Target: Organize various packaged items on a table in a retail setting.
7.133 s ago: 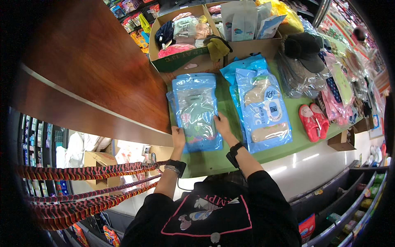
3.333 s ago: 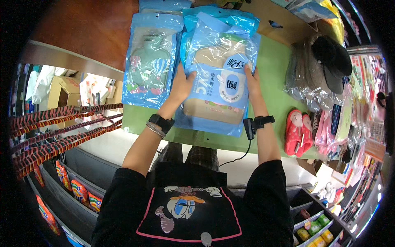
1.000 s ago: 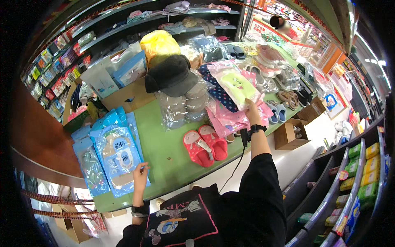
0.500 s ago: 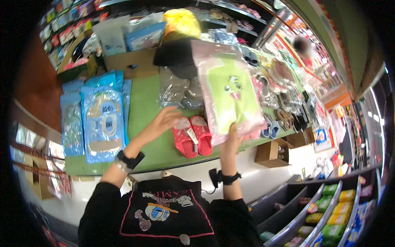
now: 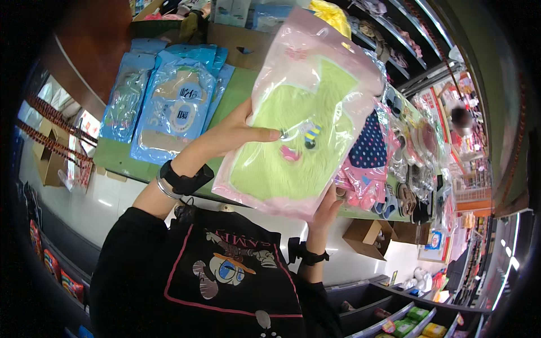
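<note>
A pink-edged clear plastic package (image 5: 315, 163) with a fluffy light-green item inside, printed with eyes and a pink mouth, is held tilted above the green table. At its left edge, my left hand (image 5: 239, 132) grips it, thumb laid across the front and the other fingers mostly behind. My right hand (image 5: 326, 211) grasps the lower right edge, its fingers partly hidden by the package. Several blue packages (image 5: 177, 110) lie left of my left hand. Navy dotted fabric (image 5: 369, 141) and pink bagged goods (image 5: 366, 188) show just past the package's right side.
The green tabletop (image 5: 239, 93) runs behind the package. Bagged shoes (image 5: 414, 143) line its right part. A cardboard box (image 5: 366, 234) sits on the floor at right. Shelving with coloured packs (image 5: 406, 324) stands near the lower right. A person (image 5: 462, 119) is far right.
The package has come closer and turned clockwise, now covering the red slippers. My left hand, free before, has taken hold of its left edge. The view has swung left.
</note>
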`<control>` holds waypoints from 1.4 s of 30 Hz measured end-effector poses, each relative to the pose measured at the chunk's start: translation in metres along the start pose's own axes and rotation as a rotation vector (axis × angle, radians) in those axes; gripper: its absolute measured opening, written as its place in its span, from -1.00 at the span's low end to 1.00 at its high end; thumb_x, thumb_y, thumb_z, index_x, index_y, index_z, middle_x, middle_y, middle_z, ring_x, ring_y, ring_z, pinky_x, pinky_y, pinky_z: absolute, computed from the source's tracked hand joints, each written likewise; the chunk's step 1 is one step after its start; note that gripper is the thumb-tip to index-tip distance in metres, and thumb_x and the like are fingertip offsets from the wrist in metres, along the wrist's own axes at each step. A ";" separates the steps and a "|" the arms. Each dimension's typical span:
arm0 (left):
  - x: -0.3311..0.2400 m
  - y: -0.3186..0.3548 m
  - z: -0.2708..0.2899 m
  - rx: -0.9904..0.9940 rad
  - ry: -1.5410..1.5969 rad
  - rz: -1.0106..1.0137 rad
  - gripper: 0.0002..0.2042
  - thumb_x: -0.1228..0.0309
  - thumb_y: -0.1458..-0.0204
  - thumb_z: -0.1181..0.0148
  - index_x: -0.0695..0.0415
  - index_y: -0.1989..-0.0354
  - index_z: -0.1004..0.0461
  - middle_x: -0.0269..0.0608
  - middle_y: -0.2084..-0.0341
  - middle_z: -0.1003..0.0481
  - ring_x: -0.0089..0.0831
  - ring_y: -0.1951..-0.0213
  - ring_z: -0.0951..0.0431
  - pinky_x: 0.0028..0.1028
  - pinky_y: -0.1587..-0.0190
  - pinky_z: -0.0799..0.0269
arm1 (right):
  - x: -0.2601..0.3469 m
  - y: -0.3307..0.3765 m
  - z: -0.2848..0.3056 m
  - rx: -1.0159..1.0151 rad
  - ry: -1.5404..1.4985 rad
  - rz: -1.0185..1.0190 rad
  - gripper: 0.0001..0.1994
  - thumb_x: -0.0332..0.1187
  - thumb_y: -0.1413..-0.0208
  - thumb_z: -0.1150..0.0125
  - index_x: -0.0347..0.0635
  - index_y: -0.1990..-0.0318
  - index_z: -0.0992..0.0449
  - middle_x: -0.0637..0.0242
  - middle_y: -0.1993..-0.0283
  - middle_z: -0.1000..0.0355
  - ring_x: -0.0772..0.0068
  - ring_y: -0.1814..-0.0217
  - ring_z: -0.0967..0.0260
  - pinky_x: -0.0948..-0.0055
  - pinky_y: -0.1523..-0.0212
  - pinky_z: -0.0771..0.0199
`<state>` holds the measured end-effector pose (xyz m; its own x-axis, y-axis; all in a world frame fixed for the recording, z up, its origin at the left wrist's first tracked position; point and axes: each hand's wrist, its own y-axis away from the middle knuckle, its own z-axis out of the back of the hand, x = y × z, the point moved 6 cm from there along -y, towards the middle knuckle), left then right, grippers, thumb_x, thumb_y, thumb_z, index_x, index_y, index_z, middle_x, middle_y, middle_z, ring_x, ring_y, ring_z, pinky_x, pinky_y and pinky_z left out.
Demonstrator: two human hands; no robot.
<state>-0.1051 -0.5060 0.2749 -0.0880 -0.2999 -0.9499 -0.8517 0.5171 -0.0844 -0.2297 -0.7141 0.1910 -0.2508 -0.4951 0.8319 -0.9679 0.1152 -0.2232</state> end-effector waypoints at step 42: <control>0.177 -0.025 0.192 -0.389 -0.519 0.006 -0.31 0.46 0.20 -0.27 0.37 -0.10 -0.01 0.07 0.10 -0.30 -0.26 0.11 -0.39 -0.40 0.13 -0.36 | -0.208 -0.106 0.022 -0.032 0.673 -0.325 -0.60 -0.38 0.04 -0.15 -0.35 0.06 -0.23 0.13 0.20 -0.34 0.38 0.17 -0.30 0.44 0.16 -0.31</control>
<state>-0.0001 -0.4178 0.0511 0.0844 0.1790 -0.9802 -0.9856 0.1599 -0.0557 -0.0745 -0.6426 0.0305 0.1035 0.1239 0.9869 -0.9921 0.0832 0.0936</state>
